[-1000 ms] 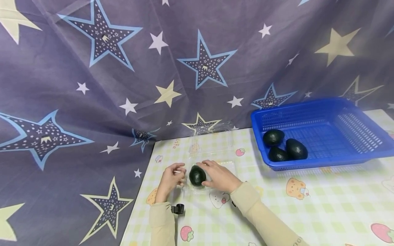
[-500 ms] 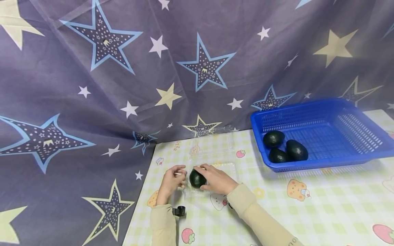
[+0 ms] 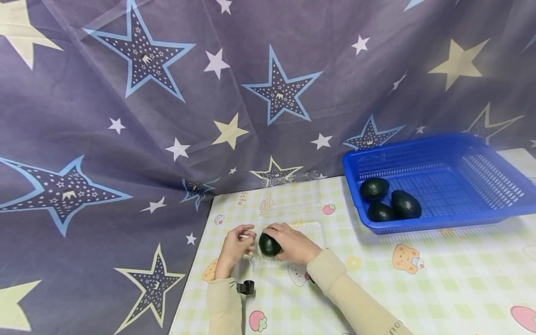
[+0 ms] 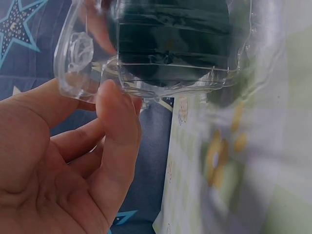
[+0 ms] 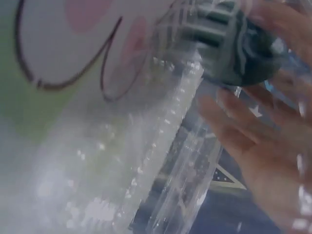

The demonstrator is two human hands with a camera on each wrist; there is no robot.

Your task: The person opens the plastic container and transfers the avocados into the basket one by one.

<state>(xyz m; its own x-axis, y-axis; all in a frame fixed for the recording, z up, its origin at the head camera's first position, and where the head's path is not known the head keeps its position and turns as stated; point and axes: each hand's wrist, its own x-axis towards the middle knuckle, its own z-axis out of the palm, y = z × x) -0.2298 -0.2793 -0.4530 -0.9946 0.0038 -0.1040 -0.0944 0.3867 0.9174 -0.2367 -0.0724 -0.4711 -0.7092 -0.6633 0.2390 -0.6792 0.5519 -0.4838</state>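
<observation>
In the head view a dark green avocado (image 3: 267, 245) sits in the left part of a clear plastic container (image 3: 315, 231). My right hand (image 3: 296, 244) grips the avocado, fingers curved over its top and right side, thumb low at its near side. The left wrist view shows the avocado (image 4: 173, 39) through the ribbed clear wall. There my left hand (image 4: 73, 151) pinches the container's corner tab (image 4: 80, 51) between thumb and finger. Through shiny plastic, the right wrist view shows fingers (image 5: 234, 109) close beside the avocado (image 5: 239, 53).
The container's clear lid (image 3: 295, 193) stands open behind it, toward the star-print curtain (image 3: 188, 93). On the right, a blue plastic basket (image 3: 481, 214) holds three more avocados (image 3: 405, 204). A checked cloth with cartoon prints (image 3: 377, 293) covers the table.
My right hand has slid slightly left and farther over the avocado, covering more of it. The left hand stays at the container's left edge, and the basket's avocados keep their places.
</observation>
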